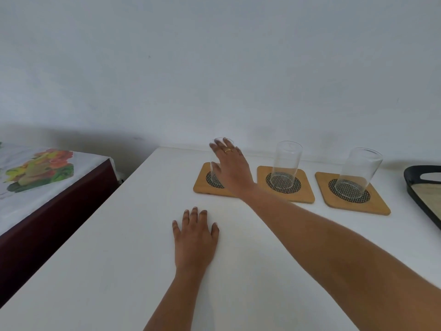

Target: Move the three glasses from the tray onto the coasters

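Note:
Three clear glasses stand on three wooden coasters with dark mesh centres, in a row near the wall. The middle glass [286,163] is on the middle coaster [307,189], and the right glass [358,170] is on the right coaster [379,204]. The left glass [223,140] stands on the left coaster [200,185], mostly hidden behind my right hand [230,168]. That hand is spread in front of the glass, fingers apart and straight. My left hand [194,237] lies flat on the white table, empty.
The black tray [415,187] with a pale bottom sits at the right edge, no glasses visible on it. The white table [119,247] ends at the left; beyond it is a lower surface with a flowered cloth [35,173].

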Tool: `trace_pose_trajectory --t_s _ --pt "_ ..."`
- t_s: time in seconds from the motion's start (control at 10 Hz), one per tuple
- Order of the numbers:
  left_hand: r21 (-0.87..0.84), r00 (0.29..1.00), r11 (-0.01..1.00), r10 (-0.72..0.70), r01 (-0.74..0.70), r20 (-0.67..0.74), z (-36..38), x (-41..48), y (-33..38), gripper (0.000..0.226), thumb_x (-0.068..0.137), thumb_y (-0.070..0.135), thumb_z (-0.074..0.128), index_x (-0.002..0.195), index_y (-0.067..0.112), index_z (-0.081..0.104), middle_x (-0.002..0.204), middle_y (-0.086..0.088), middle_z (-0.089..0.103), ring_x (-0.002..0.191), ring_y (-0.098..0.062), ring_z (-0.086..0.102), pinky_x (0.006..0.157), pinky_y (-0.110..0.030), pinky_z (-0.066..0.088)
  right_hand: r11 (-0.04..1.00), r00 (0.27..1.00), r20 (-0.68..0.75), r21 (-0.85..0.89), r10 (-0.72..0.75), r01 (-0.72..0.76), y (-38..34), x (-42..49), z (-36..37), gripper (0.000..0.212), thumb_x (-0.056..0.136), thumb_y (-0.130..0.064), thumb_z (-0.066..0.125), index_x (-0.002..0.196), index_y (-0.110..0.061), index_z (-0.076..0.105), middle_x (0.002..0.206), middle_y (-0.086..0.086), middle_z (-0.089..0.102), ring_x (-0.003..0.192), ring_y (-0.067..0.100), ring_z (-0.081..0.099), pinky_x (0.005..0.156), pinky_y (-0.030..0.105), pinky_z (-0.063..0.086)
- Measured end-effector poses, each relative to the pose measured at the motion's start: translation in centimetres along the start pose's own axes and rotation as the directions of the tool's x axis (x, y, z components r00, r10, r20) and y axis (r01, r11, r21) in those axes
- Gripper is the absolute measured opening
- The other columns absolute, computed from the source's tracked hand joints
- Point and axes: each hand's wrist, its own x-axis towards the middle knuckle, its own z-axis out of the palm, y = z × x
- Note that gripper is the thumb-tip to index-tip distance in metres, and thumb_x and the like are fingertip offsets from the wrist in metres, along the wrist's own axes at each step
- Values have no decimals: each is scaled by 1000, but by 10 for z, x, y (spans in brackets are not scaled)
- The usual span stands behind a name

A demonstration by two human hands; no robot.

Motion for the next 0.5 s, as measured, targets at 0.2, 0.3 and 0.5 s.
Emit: trace_pose_trajectory --t_s 0.2,0.3,0.5 --pt "14 1000 1000 6 -6 9 -3 -2 1 50 95 39 30 139 15 32 153 -6 29 144 -23 19 117 -48 13 965 983 82 192 163 -176 -14 -75 9 39 94 -14 48 132 -14 52 143 4 48 135 20 40 103 36 43" --pt "1 1000 1000 17 -17 11 -5 -3 2 48 96 37 31 138 13 34 151 -7 33 143 -23 22 117 -45 17 946 931 281 160 231 -283 -10 -103 14 45 97 -21 43 141 -14 39 154 4 32 145 16 23 114 30 27" --pt "5 1000 1000 21 -21 -12 -6 -13 6 47 96 32 34 137 10 36 149 -10 36 142 -23 27 116 -40 21 954 879 404 45 254 -296 -10 -138 5 51 101 -35 31 148 -16 27 159 5 19 148 19 12 120 37 8"
